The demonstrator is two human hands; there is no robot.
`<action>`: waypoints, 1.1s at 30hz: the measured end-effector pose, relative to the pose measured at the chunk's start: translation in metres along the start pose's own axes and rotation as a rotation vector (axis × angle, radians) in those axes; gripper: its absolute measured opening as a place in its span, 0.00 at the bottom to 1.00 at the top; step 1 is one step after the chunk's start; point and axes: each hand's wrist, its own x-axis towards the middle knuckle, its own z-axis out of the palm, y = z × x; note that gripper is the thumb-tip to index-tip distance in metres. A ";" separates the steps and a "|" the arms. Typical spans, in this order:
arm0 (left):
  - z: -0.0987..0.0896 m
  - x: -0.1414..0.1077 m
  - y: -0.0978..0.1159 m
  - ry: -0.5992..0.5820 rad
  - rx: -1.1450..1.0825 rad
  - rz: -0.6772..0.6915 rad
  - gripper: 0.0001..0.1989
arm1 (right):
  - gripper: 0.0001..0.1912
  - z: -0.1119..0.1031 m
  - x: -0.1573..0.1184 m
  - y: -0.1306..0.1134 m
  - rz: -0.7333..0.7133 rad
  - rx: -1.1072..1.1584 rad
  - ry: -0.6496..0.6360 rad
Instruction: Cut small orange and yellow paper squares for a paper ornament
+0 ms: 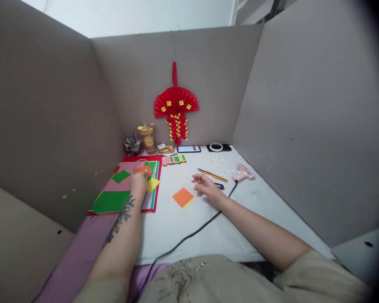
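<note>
My left hand [140, 180] is over the stack of coloured paper at the left, its fingers closed on a thin ring [135, 163]. An orange paper piece [142, 169] lies under or beside these fingers. Near that hand are a yellow square [153, 184] and a green square [121, 176]. My right hand [205, 187] hovers with fingers apart and nothing in them, right of an orange square [183, 197] that has a yellow edge showing beneath it. A pencil [213, 175] and a dark blue tool [219, 185] lie beside the right hand.
A pink glue gun [244, 173] sits at the right, its black cord [189, 236] crossing the table. Small rolled papers [174, 160], a phone [188, 149], a tape roll [216, 147] and a pen holder [132, 147] line the back. A red paper ornament [176, 103] hangs behind.
</note>
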 end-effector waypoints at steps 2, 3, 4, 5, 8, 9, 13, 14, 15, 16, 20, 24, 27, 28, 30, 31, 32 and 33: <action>0.009 0.003 -0.004 -0.028 0.012 -0.026 0.14 | 0.21 0.001 -0.001 -0.001 0.001 -0.020 -0.023; 0.012 0.004 -0.006 -0.030 0.004 -0.038 0.13 | 0.21 0.001 -0.002 -0.001 0.001 -0.026 -0.030; 0.014 0.004 -0.007 -0.032 -0.010 -0.048 0.11 | 0.21 0.001 -0.002 -0.001 0.002 -0.030 -0.034; 0.015 0.004 -0.008 -0.036 -0.025 -0.059 0.10 | 0.21 0.001 -0.001 -0.001 0.001 -0.033 -0.035; 0.011 0.003 -0.012 -0.048 -0.069 -0.084 0.08 | 0.20 0.001 0.000 0.001 -0.002 -0.038 -0.029; 0.007 0.003 -0.013 -0.047 -0.085 -0.090 0.08 | 0.20 0.000 0.000 0.001 -0.003 -0.042 -0.029; -0.014 -0.003 -0.008 0.045 -0.196 -0.080 0.11 | 0.18 0.000 0.000 0.001 -0.026 -0.134 -0.023; -0.020 -0.006 -0.003 0.075 -0.226 -0.056 0.10 | 0.16 0.000 -0.001 0.000 -0.043 -0.196 -0.011; -0.024 -0.010 0.005 0.082 -0.257 -0.015 0.11 | 0.14 0.000 -0.001 -0.001 -0.068 -0.276 0.005; -0.027 -0.015 0.014 0.052 -0.296 0.040 0.12 | 0.12 0.000 -0.001 -0.002 -0.100 -0.370 0.022; -0.024 -0.041 0.055 -0.317 -0.326 0.399 0.14 | 0.07 -0.009 0.003 -0.005 -0.226 -0.676 0.100; -0.012 -0.062 0.078 -0.427 -0.137 0.406 0.23 | 0.09 -0.033 0.012 -0.008 -0.204 -0.721 0.299; -0.007 -0.067 0.081 -0.479 -0.066 0.384 0.27 | 0.10 -0.047 0.016 -0.010 -0.170 -0.746 0.372; -0.007 -0.067 0.081 -0.499 -0.064 0.370 0.27 | 0.09 -0.048 0.016 -0.010 -0.168 -0.759 0.361; -0.005 -0.067 0.081 -0.537 -0.080 0.341 0.25 | 0.09 -0.043 0.014 -0.010 -0.182 -0.789 0.281; -0.003 -0.067 0.082 -0.552 -0.094 0.333 0.25 | 0.08 -0.037 0.012 -0.009 -0.198 -0.805 0.218; -0.001 -0.068 0.082 -0.564 -0.112 0.329 0.25 | 0.08 -0.031 0.010 -0.008 -0.218 -0.822 0.146; 0.001 -0.068 0.082 -0.569 -0.134 0.327 0.24 | 0.07 -0.024 0.008 -0.007 -0.239 -0.838 0.073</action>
